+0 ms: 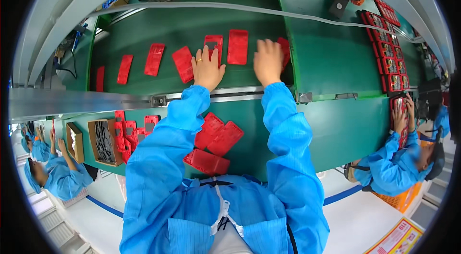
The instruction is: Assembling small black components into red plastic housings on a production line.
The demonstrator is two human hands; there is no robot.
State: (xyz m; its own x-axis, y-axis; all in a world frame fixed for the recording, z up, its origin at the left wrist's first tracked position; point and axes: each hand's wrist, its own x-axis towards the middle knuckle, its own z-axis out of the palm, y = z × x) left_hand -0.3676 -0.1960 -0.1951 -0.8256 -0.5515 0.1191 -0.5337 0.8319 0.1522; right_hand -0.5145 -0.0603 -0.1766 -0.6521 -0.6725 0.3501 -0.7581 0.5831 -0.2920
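Both arms, in blue sleeves, reach across a metal rail to a green conveyor belt [192, 21]. My left hand [207, 70] lies with fingers spread over the lower part of a red plastic panel with cutouts [213, 41]. To its left is a tilted red panel [183, 64]; to its right, a plain red panel [237, 46]. My right hand [268, 62], slightly blurred, is stretched out with its fingers apart. It is right beside a red panel [285, 51] at the belt's right end; whether it touches that panel cannot be told.
More red panels [154, 59] lie at the left of the belt. On the near bench are loose red panels [224, 139] and a cardboard box [115, 155] of dark strips. Red trays [386, 52] stand at right. A co-worker [396, 163] works at right, others at left.
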